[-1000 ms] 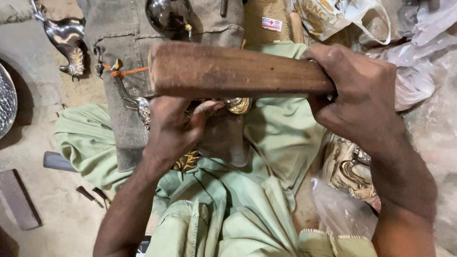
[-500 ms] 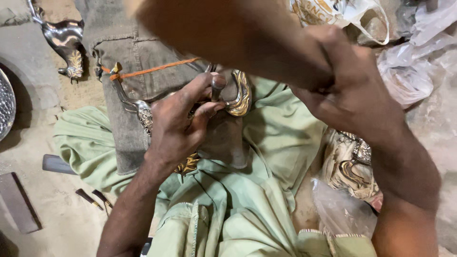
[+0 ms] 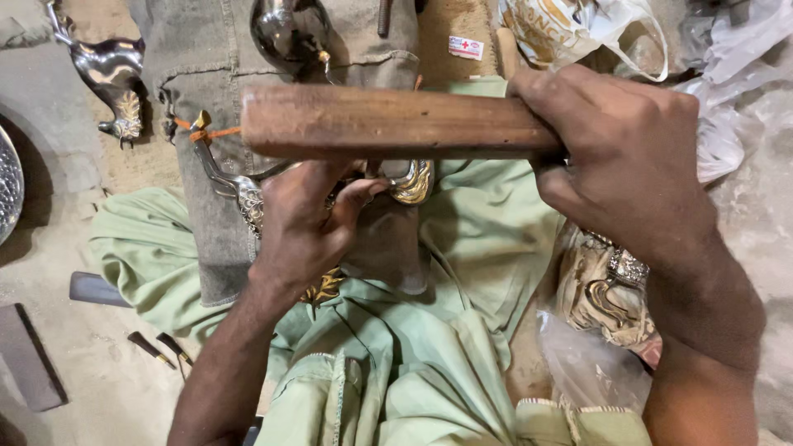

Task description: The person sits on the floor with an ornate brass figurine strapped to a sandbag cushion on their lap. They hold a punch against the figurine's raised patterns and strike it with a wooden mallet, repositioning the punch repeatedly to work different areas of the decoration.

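Note:
My right hand (image 3: 624, 165) grips one end of a thick wooden block (image 3: 388, 124), held level across the view like a mallet. Just beneath it my left hand (image 3: 310, 223) pinches a silver and gold ornate metal piece (image 3: 405, 182) with a long curved neck, steadied on a grey cloth pad (image 3: 215, 215). The block hides the top of the metal piece and whatever my left fingers hold there. Pale green cloth (image 3: 413, 363) covers my lap below.
A silver bird figure (image 3: 111, 78) lies at the top left, a dark shiny metal body (image 3: 289, 33) at the top. Ornate metal parts in clear plastic (image 3: 603, 289) sit at my right. Small chisels (image 3: 161, 347) and a flat dark slab (image 3: 29, 355) rest on the dusty floor.
The wooden block swung up close to the camera half a second ago and is now back down, level over the metal piece. My left hand has kept its place.

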A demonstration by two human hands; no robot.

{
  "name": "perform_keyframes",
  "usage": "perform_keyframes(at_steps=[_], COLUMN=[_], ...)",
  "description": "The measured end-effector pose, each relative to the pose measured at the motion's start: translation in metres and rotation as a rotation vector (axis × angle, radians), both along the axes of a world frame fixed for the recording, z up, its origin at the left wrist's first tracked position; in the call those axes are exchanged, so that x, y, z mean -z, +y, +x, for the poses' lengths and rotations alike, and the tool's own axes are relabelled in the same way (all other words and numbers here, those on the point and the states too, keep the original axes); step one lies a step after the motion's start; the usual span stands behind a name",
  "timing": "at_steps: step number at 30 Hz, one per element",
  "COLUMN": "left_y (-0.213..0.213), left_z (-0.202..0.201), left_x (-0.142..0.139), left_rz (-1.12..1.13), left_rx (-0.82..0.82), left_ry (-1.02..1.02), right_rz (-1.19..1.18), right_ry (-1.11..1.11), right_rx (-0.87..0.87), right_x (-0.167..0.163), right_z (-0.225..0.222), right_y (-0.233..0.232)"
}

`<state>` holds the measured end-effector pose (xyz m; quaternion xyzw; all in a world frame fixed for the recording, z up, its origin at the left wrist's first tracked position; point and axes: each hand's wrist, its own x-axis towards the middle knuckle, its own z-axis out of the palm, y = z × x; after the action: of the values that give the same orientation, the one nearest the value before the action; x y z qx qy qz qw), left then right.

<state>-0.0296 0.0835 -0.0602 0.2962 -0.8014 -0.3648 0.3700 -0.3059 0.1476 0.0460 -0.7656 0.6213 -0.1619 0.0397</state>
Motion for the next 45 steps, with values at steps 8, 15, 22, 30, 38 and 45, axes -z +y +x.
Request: perform_keyframes(at_steps=[8, 15, 22, 30, 38, 45], left_y=[-0.001, -0.001, -0.003, -0.002, -0.014, -0.037], left_z=[-0.003, 0.0, 0.0, 0.0, 0.008, 0.004], left_x=[-0.002, -0.001, 0.002, -0.006, -0.017, -0.013], left_rz=[0.006, -0.012, -0.024, -0.023, 0.542, 0.383], left_rx=[0.002, 0.036, 0.029, 0.064, 0.08, 0.142], left_ry=[-0.013, 0.003, -0.019, -0.016, 0.489, -0.034], right_rz=[-0.027, -0.018, -0.017, 0.044, 0.019, -0.226], right_ry=[-0.001, -0.111, -0.136, -0.063, -0.266, -0.25], right_rx=[-0.007, 0.018, -0.023, 0.04, 0.159, 0.014], right_x=[-0.001, 0.001, 0.001, -0.002, 0.006, 0.047], right_z=[0.0, 0.001, 0.001, 0.009, 0.003, -0.016], right_y=[0.0, 0.001, 0.002, 0.003, 0.014, -0.004])
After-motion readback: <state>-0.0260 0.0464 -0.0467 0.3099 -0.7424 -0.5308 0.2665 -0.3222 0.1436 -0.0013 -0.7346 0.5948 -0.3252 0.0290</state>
